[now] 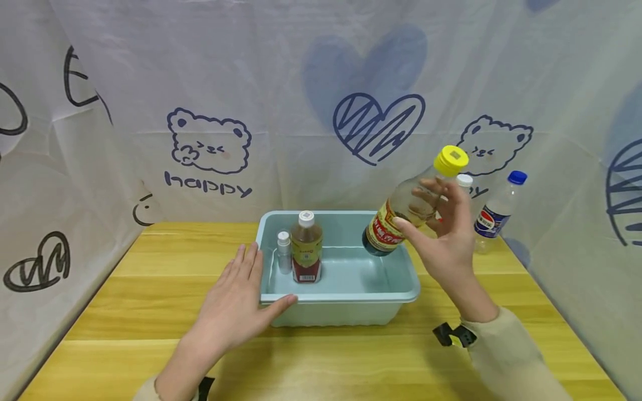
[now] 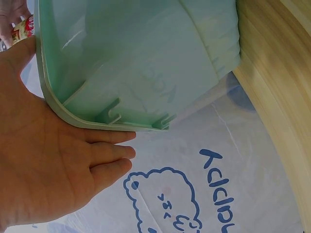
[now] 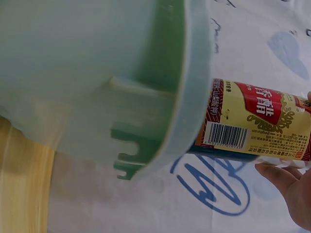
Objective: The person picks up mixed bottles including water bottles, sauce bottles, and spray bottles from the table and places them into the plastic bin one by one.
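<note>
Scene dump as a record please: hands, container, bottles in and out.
left_hand: left hand, fingers straight, against the bin's left rim
right_hand: right hand, gripping the yellow-capped bottle
held_bottle_pose: tilted, cap up
container: pale blue-green bin on wooden table
in_bin: small clear bottle; larger brown bottle; both upright, white caps
outside_right: blue-capped bottle; white-capped bottle, mostly hidden by right hand

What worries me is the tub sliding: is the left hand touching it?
Touching. The left wrist view shows it: the left hand lies against the tub, its index finger along the rim with no gap.
</note>
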Tool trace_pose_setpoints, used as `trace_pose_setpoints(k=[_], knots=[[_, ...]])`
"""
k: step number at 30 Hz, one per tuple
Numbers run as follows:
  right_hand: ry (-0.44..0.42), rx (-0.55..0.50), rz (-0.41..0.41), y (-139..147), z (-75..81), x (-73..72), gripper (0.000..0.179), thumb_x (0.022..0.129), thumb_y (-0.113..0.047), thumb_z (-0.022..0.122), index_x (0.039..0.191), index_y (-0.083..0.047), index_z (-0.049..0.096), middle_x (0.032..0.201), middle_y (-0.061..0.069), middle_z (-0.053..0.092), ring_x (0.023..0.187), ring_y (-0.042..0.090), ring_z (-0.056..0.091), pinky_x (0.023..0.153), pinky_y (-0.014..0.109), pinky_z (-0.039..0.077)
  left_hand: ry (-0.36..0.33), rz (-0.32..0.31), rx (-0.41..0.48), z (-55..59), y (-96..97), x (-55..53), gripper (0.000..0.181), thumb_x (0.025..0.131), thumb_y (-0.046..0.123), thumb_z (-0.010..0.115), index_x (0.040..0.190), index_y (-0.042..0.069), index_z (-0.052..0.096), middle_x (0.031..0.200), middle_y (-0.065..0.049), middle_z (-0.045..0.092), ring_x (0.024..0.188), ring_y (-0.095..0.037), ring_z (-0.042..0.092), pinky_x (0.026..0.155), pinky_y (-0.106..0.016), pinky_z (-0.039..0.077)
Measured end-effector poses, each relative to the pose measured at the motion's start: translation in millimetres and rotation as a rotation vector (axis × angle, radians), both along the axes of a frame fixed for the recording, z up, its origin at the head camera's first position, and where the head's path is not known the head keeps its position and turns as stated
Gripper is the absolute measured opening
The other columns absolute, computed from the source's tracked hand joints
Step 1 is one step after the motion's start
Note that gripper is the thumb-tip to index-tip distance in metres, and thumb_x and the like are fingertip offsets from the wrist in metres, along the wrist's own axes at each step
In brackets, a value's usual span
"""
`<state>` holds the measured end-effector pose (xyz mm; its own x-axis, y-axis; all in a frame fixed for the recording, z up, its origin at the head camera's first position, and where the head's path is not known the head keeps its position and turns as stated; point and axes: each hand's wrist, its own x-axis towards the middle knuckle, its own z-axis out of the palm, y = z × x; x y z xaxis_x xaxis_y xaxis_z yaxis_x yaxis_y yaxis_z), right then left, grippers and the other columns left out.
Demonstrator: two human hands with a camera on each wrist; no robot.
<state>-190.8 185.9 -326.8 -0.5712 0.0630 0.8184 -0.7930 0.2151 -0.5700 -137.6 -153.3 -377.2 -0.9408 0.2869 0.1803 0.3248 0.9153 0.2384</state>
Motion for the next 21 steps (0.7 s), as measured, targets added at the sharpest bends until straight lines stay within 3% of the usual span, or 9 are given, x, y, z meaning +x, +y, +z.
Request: trace_pose_setpoints(k=[7,14,21], knots=[[-0.109,0.114,0.027,-9.7,-1.2,-12.2,0.086,0.077,0.019,0.082,0.150,-0.002,0.042,0.141,0.004,0.057,0.128,0.021,0.061,0.100,0.028,0.057,-0.003,0.001,0.003,-0.5,0.3,0.3,0.117,0.092,0.085,0.040,0.160,-0.009,0.024,0.169,-0.027,0.015,0.157,-0.045,0.015,0.126,-0.057,0.022],[-0.228,0.146,0.095,-19.4,-5.5,-24.1,0.087,0.078,0.014,0.084,0.149,-0.002,0.038,0.143,0.015,0.056,0.127,0.024,0.061,0.101,0.038,0.058,0.006,0.002,-0.001,-0.4,0.0,-0.2,0.117,0.092,0.085,0.040,0.160,-0.009,0.024,0.169,-0.027,0.016,0.156,-0.046,0.017,0.125,-0.058,0.024],[-0.329,0.192,0.121,-24.2,-10.4,-36.1,0.085,0.080,0.008,0.086,0.149,-0.004,0.037,0.143,0.010,0.057,0.128,0.024,0.061,0.099,0.043,0.058,0.000,0.001,0.003,1.3,0.3,0.6,0.118,0.092,0.086,0.038,0.160,-0.009,0.024,0.169,-0.027,0.015,0.156,-0.046,0.016,0.125,-0.058,0.023]])
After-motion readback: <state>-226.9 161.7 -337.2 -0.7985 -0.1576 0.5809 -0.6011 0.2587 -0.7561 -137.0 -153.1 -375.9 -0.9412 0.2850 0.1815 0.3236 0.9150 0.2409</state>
